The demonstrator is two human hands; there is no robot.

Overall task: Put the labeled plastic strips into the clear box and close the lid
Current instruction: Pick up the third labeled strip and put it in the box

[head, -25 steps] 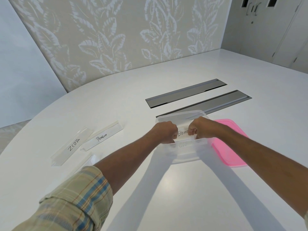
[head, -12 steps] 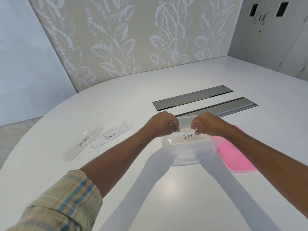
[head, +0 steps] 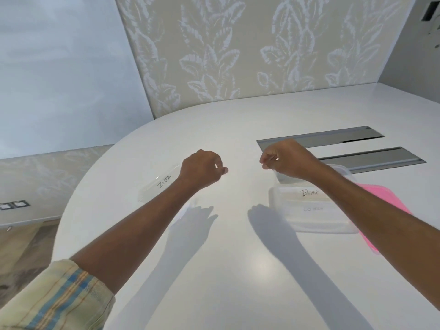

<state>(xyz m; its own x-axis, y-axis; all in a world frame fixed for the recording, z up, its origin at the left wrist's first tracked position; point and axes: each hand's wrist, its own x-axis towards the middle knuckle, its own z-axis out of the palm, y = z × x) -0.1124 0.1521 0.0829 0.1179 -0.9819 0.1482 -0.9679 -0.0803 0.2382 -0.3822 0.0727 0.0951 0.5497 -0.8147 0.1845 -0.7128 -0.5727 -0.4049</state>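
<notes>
Both the left hand [head: 202, 170] and right hand [head: 288, 160] loosely curled, empty; ZEBRA strip [head: 160, 185] on worktop [head: 238, 270], likely light, stiff, slippery: pinch its ends.

Both forearms are bare. The left arm wears a rolled-up plaid sleeve [head: 57, 298], pale yellow with blue and tan stripes, near left.

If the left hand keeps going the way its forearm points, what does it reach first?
Probably only bare table: the left hand points up and away past the ZEBRA strip, which lies beside and partly under the wrist. Height above the table is unclear.
</notes>
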